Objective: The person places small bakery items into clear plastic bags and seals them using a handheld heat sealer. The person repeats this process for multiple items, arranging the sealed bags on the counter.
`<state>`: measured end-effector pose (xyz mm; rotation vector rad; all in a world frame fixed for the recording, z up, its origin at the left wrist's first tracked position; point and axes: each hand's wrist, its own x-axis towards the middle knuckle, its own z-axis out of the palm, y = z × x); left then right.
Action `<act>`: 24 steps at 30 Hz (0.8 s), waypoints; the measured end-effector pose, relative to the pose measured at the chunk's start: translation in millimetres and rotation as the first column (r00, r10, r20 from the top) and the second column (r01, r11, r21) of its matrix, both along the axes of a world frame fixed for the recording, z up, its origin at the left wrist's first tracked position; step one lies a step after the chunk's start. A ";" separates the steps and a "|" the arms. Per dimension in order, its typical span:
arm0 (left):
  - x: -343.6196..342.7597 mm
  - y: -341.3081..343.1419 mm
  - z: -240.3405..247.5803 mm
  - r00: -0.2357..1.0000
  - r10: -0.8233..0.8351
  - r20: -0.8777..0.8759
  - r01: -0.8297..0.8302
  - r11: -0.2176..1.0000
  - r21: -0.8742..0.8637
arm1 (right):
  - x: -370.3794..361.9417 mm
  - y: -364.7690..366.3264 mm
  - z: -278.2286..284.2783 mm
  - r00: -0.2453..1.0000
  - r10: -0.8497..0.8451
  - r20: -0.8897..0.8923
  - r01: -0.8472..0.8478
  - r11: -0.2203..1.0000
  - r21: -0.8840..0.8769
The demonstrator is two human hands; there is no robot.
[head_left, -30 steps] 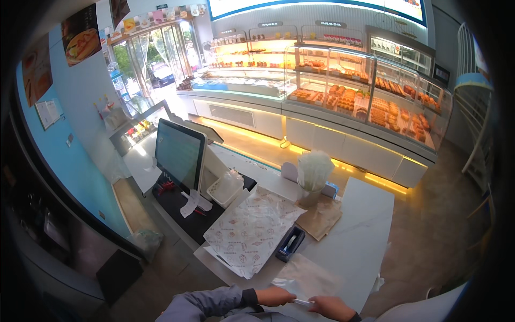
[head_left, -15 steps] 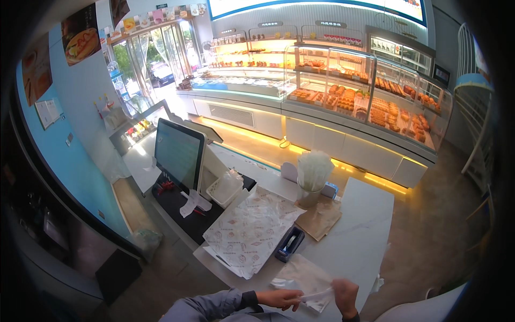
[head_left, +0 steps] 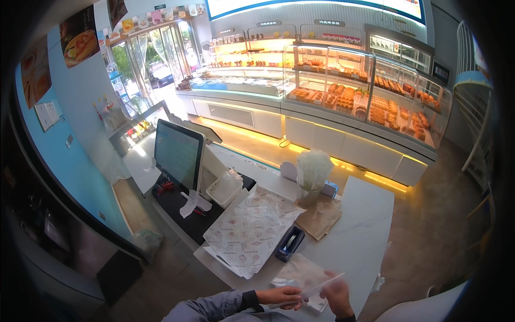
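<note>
At the lower edge, my left hand [head_left: 284, 295] is closed on a thin, whitish, see-through strip [head_left: 321, 285], perhaps plastic. The strip slants up and to the right. My right hand [head_left: 338, 298] is beside its far part, smeared by motion, so its grip is unclear. Below and behind both hands lies a clear plastic bag or sheet [head_left: 300, 268] on the counter. A dark blue tape dispenser [head_left: 290, 243] stands just beyond it.
Printed wrapping paper [head_left: 249, 228] covers the counter's left part. Brown paper bags [head_left: 320, 219] lie by a holder of clear plastic sleeves [head_left: 313, 174]. A till screen [head_left: 179, 155] and a white basket [head_left: 224, 188] stand at the left. Bread display cases [head_left: 348, 96] line the far side.
My right hand has shifted slightly left and turned beside the strip. The strip now angles up to the right instead of lying nearly level. My left hand has barely moved.
</note>
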<state>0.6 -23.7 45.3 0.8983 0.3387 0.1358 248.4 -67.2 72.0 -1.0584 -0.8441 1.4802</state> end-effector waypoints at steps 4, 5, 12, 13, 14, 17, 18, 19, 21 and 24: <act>1.6 -1.0 -0.1 0.999 -0.024 0.040 0.026 0.999 -0.048 | -13.3 6.7 40.8 0.952 -0.212 0.220 0.148 0.950 0.275; 2.1 -1.5 0.1 0.999 -0.033 0.039 0.035 0.998 -0.043 | -13.8 9.3 47.9 0.932 -0.255 0.258 0.165 0.931 0.326; 7.3 -9.1 2.7 0.998 -0.062 -0.023 0.062 0.998 0.000 | -2.4 13.4 39.4 0.835 -0.191 0.517 0.033 0.954 0.299; 7.4 -9.4 6.3 0.997 -0.072 -0.027 0.071 0.997 -0.003 | 0.4 13.7 35.8 0.809 -0.179 0.561 0.026 0.963 0.269; 8.4 -10.1 5.1 0.997 -0.071 -0.026 0.072 0.997 0.013 | 3.7 14.1 32.2 0.781 -0.165 0.603 0.021 0.971 0.238; 10.5 -13.9 1.2 0.996 -0.068 -0.049 0.071 0.996 0.057 | 6.4 16.6 25.4 0.654 -0.145 0.743 -0.026 0.977 0.213; 11.6 -13.8 0.8 0.995 -0.073 -0.068 0.077 0.994 0.072 | 6.6 16.9 24.7 0.598 -0.146 0.788 -0.045 0.976 0.215; 12.7 -13.7 0.2 0.993 -0.077 -0.087 0.084 0.993 0.087 | 6.2 17.2 25.2 0.570 -0.176 0.802 -0.049 0.968 0.247; 14.5 -13.8 -5.0 0.998 -0.063 -0.028 0.066 0.990 0.121 | 4.4 19.4 28.2 0.514 -0.237 0.824 -0.062 0.948 0.312; 16.6 -10.5 -3.9 1.000 0.002 -0.009 -0.001 0.995 0.102 | -11.4 17.9 54.0 0.825 -0.251 0.507 0.216 0.968 0.128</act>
